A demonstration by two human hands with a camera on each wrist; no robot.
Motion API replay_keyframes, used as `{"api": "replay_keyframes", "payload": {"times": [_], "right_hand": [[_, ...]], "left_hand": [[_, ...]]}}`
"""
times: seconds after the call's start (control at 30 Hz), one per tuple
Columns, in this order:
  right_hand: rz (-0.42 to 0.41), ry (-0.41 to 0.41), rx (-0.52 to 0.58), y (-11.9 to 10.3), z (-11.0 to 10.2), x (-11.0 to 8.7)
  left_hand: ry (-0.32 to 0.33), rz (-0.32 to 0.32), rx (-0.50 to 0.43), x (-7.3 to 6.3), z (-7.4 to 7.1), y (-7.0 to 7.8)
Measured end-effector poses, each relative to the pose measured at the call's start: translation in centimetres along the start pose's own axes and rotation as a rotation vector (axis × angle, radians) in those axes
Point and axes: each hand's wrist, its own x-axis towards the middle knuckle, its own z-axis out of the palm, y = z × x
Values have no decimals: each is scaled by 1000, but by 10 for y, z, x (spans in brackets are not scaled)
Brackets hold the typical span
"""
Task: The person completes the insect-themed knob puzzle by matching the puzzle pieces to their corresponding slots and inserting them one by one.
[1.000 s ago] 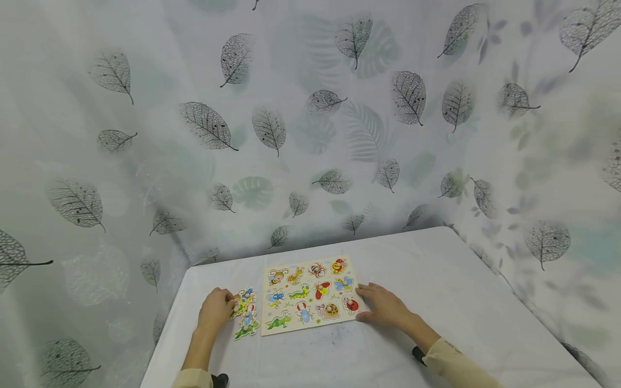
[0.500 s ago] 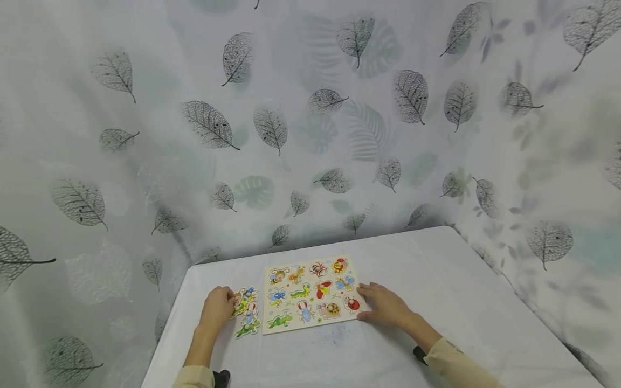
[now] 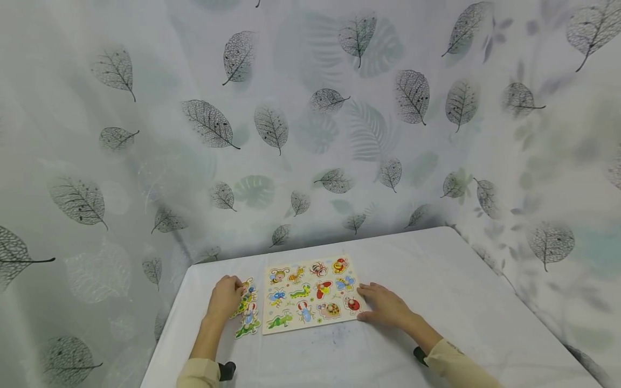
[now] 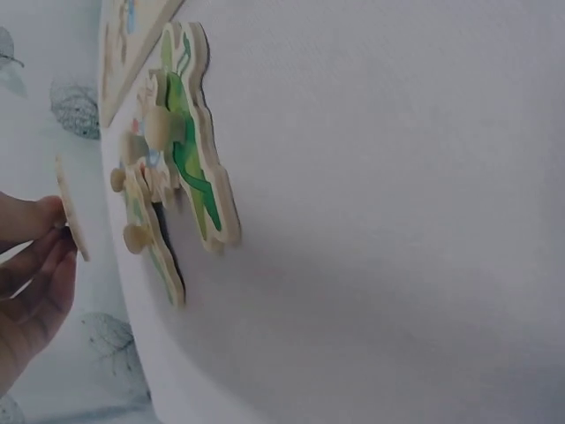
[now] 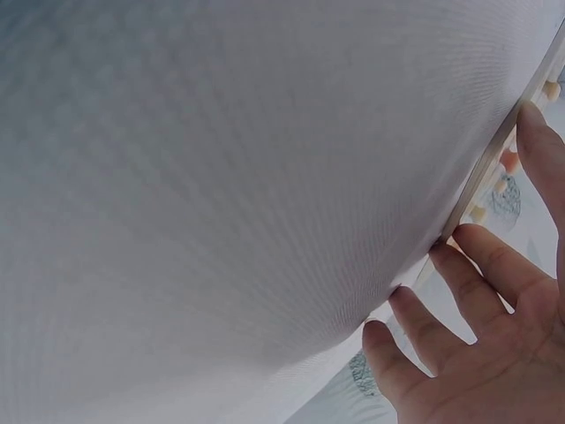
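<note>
Tilted in my left hand (image 3: 225,299) is a flat wooden puzzle piece (image 4: 72,212), pinched between thumb and fingertips. In the left wrist view it appears edge-on and raised above the tabletop; the head view shows part of its yellow, bee-like picture. Below that hand lie several loose knobbed insect pieces, among them a green grasshopper piece (image 4: 199,168) and a stag beetle piece (image 3: 250,314). To their right is the wooden puzzle board (image 3: 291,285) with insects in three rows. My right hand (image 3: 385,306) rests at the board's right edge, fingers extended and touching it.
A white cloth covers the table (image 3: 436,280). Behind and on both sides hangs a pale curtain (image 3: 301,134) printed with leaves. Overlapping loose pieces lie just left of the board, with small round knobs (image 4: 137,237) standing up from them.
My left hand has risen from the loose pieces and shifted slightly away and rightward, with one piece now in its fingers. The right hand stays at the board's edge.
</note>
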Motion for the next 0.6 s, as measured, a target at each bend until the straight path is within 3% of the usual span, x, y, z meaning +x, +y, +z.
{"api": "replay_keyframes", "payload": {"times": [0.33,0.6], "right_hand": [[6,9,13,0,-4,-2],[6,-4,46,-3,-3,-2]], "left_hand": [[-10,59,4,13,7,36],[-32,95,6,24,21,51]]}}
